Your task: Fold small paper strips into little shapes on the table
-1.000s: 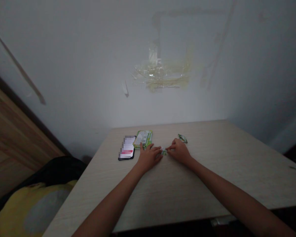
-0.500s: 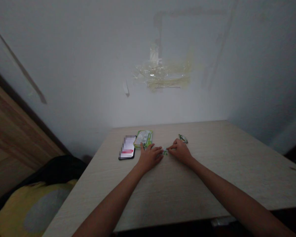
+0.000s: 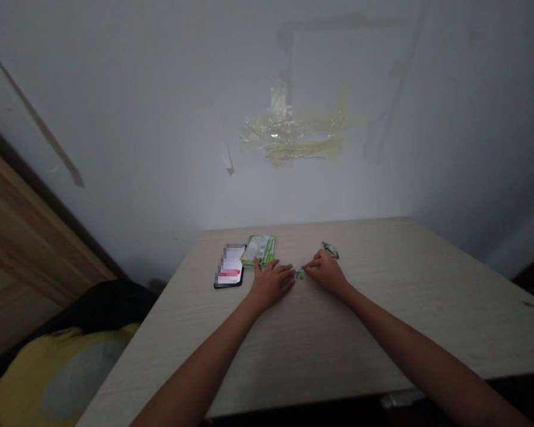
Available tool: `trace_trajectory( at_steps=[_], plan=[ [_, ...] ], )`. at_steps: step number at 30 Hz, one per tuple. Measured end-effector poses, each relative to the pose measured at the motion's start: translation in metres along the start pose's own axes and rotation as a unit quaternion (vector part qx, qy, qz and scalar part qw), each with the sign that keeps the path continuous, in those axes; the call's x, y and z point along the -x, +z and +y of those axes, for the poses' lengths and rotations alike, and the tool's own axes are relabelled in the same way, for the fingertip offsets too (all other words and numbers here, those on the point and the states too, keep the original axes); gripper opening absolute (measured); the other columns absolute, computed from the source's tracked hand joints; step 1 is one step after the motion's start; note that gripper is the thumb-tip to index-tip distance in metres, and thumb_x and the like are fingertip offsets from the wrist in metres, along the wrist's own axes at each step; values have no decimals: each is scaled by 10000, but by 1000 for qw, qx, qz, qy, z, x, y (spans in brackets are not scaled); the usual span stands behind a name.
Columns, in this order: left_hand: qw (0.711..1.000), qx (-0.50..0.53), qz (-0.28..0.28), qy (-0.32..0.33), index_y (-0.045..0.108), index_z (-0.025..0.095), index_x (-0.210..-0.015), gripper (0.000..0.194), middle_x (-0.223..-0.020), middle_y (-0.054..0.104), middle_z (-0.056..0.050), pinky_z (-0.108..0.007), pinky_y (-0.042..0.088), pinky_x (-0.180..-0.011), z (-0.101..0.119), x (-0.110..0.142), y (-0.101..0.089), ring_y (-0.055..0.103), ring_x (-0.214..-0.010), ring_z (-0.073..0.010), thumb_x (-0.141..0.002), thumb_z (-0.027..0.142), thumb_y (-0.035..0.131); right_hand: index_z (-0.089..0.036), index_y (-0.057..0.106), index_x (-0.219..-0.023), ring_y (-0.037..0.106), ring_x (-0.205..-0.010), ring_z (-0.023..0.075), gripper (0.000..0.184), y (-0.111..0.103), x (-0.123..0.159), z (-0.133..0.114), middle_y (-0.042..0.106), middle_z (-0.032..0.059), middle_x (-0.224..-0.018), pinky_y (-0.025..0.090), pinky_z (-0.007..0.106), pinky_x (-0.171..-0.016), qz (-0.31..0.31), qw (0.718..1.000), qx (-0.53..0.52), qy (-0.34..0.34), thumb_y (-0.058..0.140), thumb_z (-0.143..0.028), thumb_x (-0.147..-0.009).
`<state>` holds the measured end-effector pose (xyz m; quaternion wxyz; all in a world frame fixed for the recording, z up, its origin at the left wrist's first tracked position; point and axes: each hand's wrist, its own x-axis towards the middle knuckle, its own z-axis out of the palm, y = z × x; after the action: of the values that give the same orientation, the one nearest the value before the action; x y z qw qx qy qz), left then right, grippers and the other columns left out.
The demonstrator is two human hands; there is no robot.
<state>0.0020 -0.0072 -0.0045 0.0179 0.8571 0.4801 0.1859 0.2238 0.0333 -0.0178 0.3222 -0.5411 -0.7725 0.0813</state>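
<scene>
Your left hand [image 3: 270, 286] has its grip spread apart at the small wrapper [image 3: 299, 274] on the worktop [image 3: 311, 344]; your right hand [image 3: 328, 274] meets its right edge, though whether pinching, I cannot tell.

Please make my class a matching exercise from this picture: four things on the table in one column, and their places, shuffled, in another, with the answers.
Things
1. Phone
2. Pile of packets
3. Small green-and-white piece
4. Dark-green packet

Places
A. Just beyond the right hand
B. Between the fingertips of both hands
C. Farthest left of the four on the table
D. Just beyond the left hand

Pairs: 1-C, 2-D, 3-B, 4-A
</scene>
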Motion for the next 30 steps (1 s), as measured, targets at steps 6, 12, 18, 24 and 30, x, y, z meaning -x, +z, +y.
trace_trajectory(
  at_steps=[6, 12, 18, 24, 30],
  plan=[
    [1000, 7, -4, 10, 583, 413, -1233, 317, -1321, 621, 13, -767, -85, -1067, 0, 0, 1, 422, -1332, -292, -927, 432, 501, -237, 797, -880, 534, -823, 182, 136, 2, 0, 3, 569, 60, -837, 417, 311, -793, 5, 1000, -10, 3, 684, -275, -814],
    [1000, 4, 2, 14, 585, 410, -1236, 325, -1290, 638, 11, -768, -38, -1073, 1, -1, 1, 449, -1295, -279, -921, 444, 511, -239, 793, -905, 539, -835, 183, 154, 6, 0, 7, 561, 58, -850, 426, 313, -811, 6, 1000, -25, 11, 673, -244, -808],
    [1000, 3, 10, 15, 606, 391, -1219, 312, -1240, 660, -5, -747, 0, -1091, 1, -1, 1, 473, -1251, -261, -928, 434, 503, -232, 789, -916, 545, -854, 190, 152, 9, -1, 11, 582, 62, -846, 444, 334, -834, 11, 998, -36, -48, 668, -244, -825],
    [1000, 4, 24, 13, 638, 364, -1177, 277, -1173, 680, -22, -731, 12, -1096, -1, -2, 3, 498, -1199, -246, -920, 377, 533, -234, 779, -952, 542, -929, 202, 172, 5, 2, 4, 591, 78, -936, 451, 353, -875, 16, 989, -53, -137, 670, -196, -825],
    [999, 1, 30, 12, 629, 380, -1196, 295, -1170, 677, -24, -727, 38, -1095, 0, -2, 3, 506, -1181, -246, -916, 347, 542, -232, 776, -952, 545, -961, 203, 179, 2, 5, -2, 582, 89, -989, 460, 351, -880, -6, 983, -54, -178, 659, -181, -827]
  ],
)
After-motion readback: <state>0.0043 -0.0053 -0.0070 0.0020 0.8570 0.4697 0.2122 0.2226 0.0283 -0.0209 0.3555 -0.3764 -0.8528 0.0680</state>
